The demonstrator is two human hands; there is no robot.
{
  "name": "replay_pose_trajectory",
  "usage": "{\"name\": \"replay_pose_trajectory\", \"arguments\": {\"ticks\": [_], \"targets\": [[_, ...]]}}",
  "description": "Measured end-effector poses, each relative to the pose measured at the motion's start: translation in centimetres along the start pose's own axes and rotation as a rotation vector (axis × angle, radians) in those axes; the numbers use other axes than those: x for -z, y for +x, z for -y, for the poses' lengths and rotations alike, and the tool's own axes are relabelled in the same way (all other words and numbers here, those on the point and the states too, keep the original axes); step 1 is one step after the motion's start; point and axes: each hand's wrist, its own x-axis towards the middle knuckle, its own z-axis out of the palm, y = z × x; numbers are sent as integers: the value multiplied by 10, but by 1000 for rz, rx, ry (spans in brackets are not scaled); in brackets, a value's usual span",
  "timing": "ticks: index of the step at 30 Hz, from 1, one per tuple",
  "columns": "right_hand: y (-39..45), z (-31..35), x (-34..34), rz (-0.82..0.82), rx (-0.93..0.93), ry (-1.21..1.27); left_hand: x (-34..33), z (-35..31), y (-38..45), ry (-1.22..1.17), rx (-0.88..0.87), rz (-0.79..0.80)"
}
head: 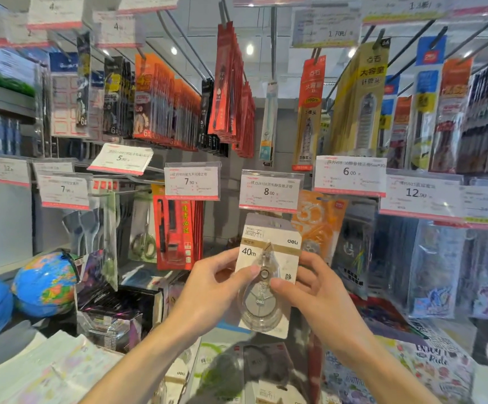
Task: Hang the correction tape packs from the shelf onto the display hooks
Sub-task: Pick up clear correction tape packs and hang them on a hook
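Forearms: both reach up from the bottom edge of the view toward the display.
Left hand: grips the left edge of the correction tape pack, thumb pressed on its clear blister.
Right hand: grips the right edge of the same pack, thumb on the front near the tape wheel.
Pack position: upright, held in front of the display, its top just below the 8.00 price tag; whether its hang hole sits on a hook cannot be told.
Pack markings: white card printed "40m" and "deli", with a clear dispenser under the blister.
Shelf below: more correction tape packs lie near the bottom edge, blurred.
Left neighbour: red packs hang under the 7.90 price tag, with a scissors pack further left.
Right neighbour: an orange pack hangs just beside the held pack.
Lower left: a globe stands on the shelf.
Upper rows: red and yellow packs hang from long hooks.
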Motion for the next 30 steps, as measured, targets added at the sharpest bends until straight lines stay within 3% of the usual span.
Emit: {"name": "replay_pose_trajectory", "arguments": {"ticks": [2,4,7,13,22,26,30], "targets": [[0,0,4,-16,22,-21,-1,-2,1,101,-26,-11],[0,1,12,-33,46,-46,3,-7,4,293,-72,-141],[0,5,29,-59,57,-69,15,-20,14,576,-298,-284],[-4,8,47,-89,68,-110,26,-54,47,846,-631,-238],[-2,15,46,-85,83,-164,38,-67,58,1098,-765,-176],[1,16,41,-85,79,-187,36,-65,61,1209,-685,-92],[1,16,40,-84,72,-204,32,-67,65,1183,-686,-120]]}}
